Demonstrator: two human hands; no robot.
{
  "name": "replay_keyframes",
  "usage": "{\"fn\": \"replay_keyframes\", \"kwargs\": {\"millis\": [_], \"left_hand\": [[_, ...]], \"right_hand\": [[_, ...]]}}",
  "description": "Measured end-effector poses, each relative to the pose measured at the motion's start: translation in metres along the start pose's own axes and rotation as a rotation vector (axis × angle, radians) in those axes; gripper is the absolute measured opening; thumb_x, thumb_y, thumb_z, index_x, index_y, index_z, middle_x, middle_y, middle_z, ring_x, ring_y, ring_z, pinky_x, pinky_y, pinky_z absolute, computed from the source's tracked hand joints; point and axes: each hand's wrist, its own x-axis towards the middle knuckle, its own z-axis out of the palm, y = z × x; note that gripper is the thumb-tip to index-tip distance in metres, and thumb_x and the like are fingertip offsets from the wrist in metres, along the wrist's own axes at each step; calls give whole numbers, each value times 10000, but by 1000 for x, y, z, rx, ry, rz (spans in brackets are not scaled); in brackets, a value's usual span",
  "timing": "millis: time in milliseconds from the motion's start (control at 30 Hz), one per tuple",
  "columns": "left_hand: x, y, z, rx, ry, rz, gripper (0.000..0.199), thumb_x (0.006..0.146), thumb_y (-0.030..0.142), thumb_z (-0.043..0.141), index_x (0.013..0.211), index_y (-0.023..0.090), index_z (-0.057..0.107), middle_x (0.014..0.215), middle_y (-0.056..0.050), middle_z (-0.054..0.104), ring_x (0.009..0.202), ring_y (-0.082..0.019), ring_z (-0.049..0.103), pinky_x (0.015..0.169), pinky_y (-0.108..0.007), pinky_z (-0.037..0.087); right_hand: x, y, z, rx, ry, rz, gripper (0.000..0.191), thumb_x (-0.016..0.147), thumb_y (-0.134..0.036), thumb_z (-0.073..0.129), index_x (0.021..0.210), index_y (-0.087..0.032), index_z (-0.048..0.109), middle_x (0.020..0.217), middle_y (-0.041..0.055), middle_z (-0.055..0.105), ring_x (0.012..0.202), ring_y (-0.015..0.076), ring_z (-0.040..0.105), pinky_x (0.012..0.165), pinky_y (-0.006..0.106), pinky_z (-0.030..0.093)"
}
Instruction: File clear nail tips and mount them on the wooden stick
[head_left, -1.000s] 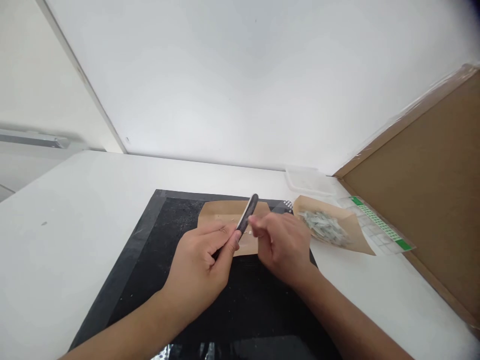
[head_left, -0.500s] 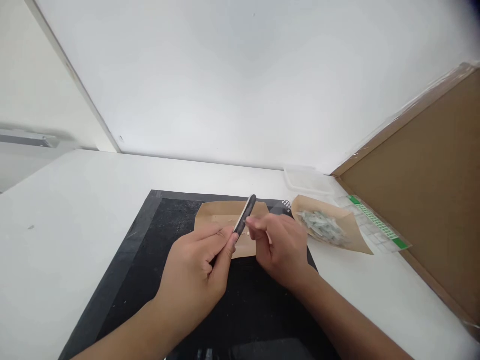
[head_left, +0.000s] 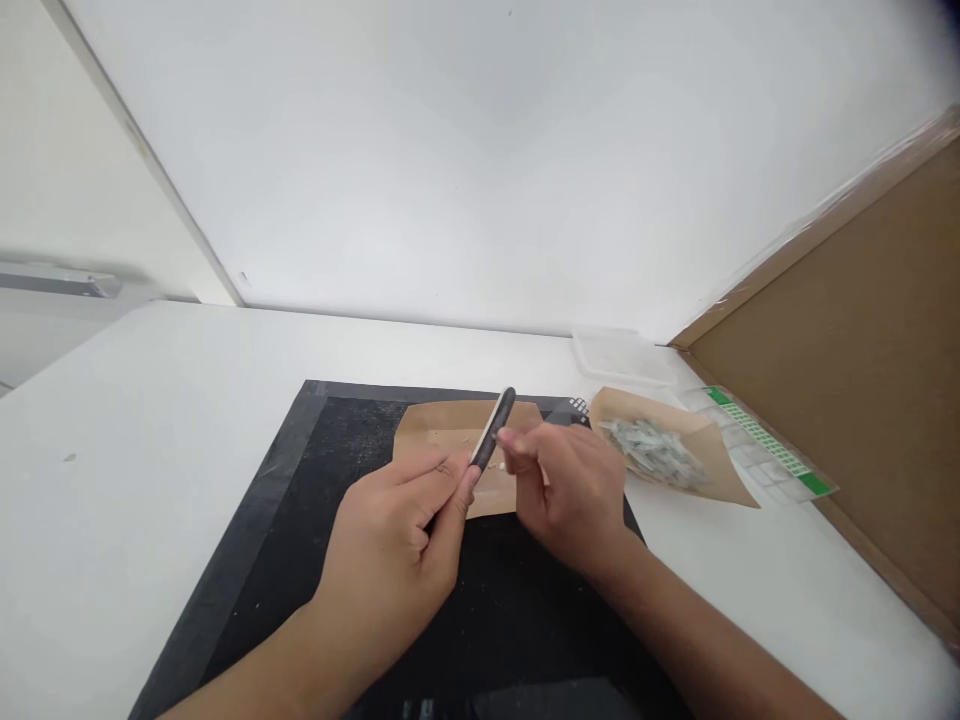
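Observation:
A slim, round-ended dark bar with a pale strip along one side (head_left: 495, 430) is tilted up from my left hand (head_left: 401, 530). The left thumb and fingers pinch its lower end. My right hand (head_left: 566, 485) is closed beside it, with the thumb and index fingertips at the bar's dark edge. Whatever those fingertips pinch, if anything, is too small to make out. Beneath both hands lies an open brown paper tray (head_left: 427, 425) with a few small pale bits in it.
A black mat (head_left: 337, 450) covers part of the white table (head_left: 187, 370). To the right is a second brown paper tray (head_left: 724, 460) full of small translucent pieces. Near it are a clear plastic lid or tray (head_left: 622, 357) and a green-printed clear sheet (head_left: 769, 440). A brown board (head_left: 847, 340) stands at the right.
The whole view has shifted slightly. My right fingertips have moved a little away from the bar's edge; the left hand keeps the same hold.

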Motion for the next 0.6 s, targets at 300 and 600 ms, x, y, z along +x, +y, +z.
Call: {"fn": "replay_keyframes", "kwargs": {"millis": [300, 600], "left_hand": [[-4, 2, 0, 108, 33, 55, 317, 1052, 219, 536, 813, 183, 741, 702, 1, 599, 583, -113, 563, 575, -252, 445], [-6, 3, 3, 302, 87, 160, 256, 1040, 166, 545, 877, 161, 743, 709, 8, 616, 529, -104, 573, 515, -252, 425]], "right_hand": [[0, 0, 1, -79, 58, -36, 250, 970, -59, 584, 794, -218, 505, 694, -25, 700, 603, 124, 596, 618, 298, 316], [2, -7, -2, -150, 6, -74, 246, 972, -73, 571, 777, -215, 522, 650, -33, 668, 563, 121, 550, 589, 322, 285]]}}
